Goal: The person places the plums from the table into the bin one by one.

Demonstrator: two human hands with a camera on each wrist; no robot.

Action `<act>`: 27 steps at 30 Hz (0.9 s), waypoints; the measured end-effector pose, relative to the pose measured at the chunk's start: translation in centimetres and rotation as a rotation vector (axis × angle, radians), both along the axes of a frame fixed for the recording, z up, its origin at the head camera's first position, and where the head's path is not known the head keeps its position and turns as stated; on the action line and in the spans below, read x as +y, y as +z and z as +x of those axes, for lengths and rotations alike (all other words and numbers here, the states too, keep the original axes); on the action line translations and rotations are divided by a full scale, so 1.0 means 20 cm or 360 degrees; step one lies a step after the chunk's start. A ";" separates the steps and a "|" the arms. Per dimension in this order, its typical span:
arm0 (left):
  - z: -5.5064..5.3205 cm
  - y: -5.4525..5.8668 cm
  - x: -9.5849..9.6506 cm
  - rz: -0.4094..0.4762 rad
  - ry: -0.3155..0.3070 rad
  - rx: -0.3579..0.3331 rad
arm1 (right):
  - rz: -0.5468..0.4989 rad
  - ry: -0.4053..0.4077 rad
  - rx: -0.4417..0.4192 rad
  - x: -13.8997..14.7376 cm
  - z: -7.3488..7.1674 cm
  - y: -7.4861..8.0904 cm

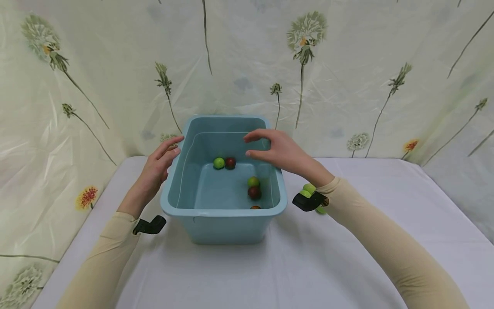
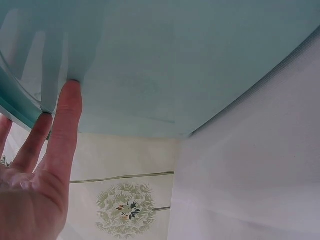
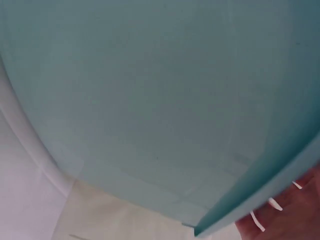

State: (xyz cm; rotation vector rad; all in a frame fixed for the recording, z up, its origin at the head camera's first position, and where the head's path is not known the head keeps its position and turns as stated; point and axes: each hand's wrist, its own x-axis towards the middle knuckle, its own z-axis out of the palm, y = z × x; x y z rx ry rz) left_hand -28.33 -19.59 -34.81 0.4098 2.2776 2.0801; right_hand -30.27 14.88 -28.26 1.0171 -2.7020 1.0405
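Observation:
A light blue plastic tub (image 1: 224, 213) stands on the white-covered table. Inside lie a green ball-like fruit (image 1: 218, 163) beside a dark red one (image 1: 230, 163), and nearer the front another green one (image 1: 253, 182) against a dark red one (image 1: 254, 192). An orange-red piece (image 1: 255, 207) is mostly hidden by the front rim. My left hand (image 1: 152, 171) is at the tub's left side; its straight fingers (image 2: 70, 105) reach the outer wall. Over the right rim extends my right hand (image 1: 279, 150), thumb and fingers apart above the tub with nothing between them.
Several green round fruits (image 1: 308, 189) lie on the table right of the tub, partly hidden by the black wrist camera (image 1: 310, 201). Another black wrist camera (image 1: 150, 225) sits at the left sleeve. A flower-printed curtain (image 1: 239, 56) hangs behind the table.

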 end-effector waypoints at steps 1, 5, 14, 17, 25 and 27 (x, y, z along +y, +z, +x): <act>0.00 0.00 0.00 0.0004 -0.0001 -0.0002 | -0.0020 -0.0010 -0.0001 0.01 0.01 0.00; 0.00 0.00 0.00 0.0025 -0.0006 -0.0005 | -0.0076 -0.0069 0.0007 0.08 0.04 0.00; 0.01 0.00 0.00 0.0036 -0.0009 0.0010 | -0.0133 -0.0255 0.0013 0.24 0.09 -0.02; 0.01 0.00 0.00 0.0031 -0.0007 0.0014 | -0.0138 -0.0293 0.0019 0.30 0.10 -0.04; 0.01 0.00 0.00 0.0026 -0.0012 0.0017 | -0.0105 -0.0369 -0.0039 0.42 0.11 -0.11; 0.01 0.00 0.00 0.0027 -0.0012 0.0015 | -0.0078 -0.0373 -0.0056 0.44 0.12 -0.12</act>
